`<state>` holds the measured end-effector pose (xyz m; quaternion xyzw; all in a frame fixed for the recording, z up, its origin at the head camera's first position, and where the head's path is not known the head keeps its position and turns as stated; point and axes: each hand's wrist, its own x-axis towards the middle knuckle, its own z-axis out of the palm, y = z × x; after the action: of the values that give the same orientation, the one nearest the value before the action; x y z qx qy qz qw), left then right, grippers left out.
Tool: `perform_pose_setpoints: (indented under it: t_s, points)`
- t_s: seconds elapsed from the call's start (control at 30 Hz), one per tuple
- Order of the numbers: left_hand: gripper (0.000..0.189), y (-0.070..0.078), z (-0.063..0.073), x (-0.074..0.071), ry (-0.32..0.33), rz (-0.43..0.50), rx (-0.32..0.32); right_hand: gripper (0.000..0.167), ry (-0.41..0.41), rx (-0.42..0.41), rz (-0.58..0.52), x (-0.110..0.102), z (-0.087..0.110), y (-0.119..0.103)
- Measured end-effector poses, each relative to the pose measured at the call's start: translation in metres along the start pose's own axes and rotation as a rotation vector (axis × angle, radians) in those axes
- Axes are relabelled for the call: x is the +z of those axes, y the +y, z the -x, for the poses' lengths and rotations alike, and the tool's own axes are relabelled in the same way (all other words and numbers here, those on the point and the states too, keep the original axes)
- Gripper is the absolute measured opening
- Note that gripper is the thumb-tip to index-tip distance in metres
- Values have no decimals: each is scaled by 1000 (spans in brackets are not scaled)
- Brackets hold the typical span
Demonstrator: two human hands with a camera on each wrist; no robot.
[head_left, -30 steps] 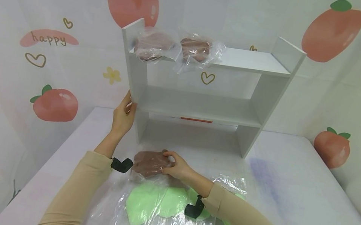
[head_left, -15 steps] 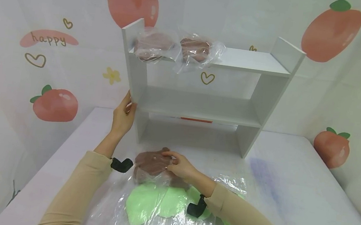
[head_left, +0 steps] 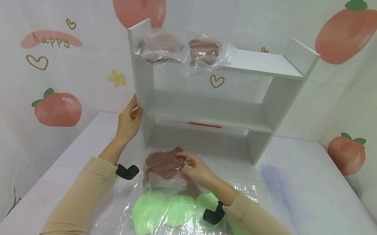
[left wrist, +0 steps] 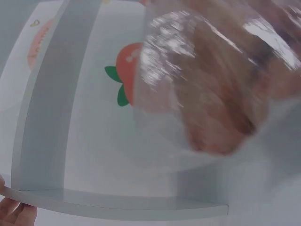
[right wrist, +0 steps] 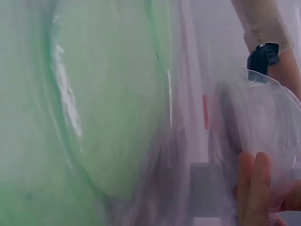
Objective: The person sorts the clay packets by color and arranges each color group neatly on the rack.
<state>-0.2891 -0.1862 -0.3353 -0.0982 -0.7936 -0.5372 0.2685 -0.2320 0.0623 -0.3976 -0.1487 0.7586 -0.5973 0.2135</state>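
Brown lumpy piece in clear plastic bag [head_left: 165, 165] sits pinched in right hand [head_left: 201, 171], before white three-tier shelf [head_left: 211, 110]; left hand [head_left: 129, 124] grips shelf's side. Probably lifting step; next likely calls for raising it shelfward, pinch kept.

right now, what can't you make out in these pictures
Head view: part of the rightmost green piece, hidden by the right sleeve.
Left wrist view: the brown bag's details, blurred; the top and right edges cut it off.
Left wrist view: most of the left hand, cut off by the left edge.
Right wrist view: much of the right hand, cut off by the bottom edge.
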Motion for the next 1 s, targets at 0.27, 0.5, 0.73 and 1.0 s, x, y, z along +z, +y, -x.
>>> perform_pose_setpoints:
  t_s: [0.27,0.5,0.73,1.0]
  points:
    - [52,0,0,0,6,-5,3,59,50,15,48,-13,11,-10]
    - [52,1,0,0,7,2,-1,60,42,-24,59,-24,22,-16]
    - [52,1,1,0,4,-2,-12,61,29,-109,61,-37,32,-24]
    - [53,1,1,0,-3,3,-18,61,22,-209,69,-50,44,-32]
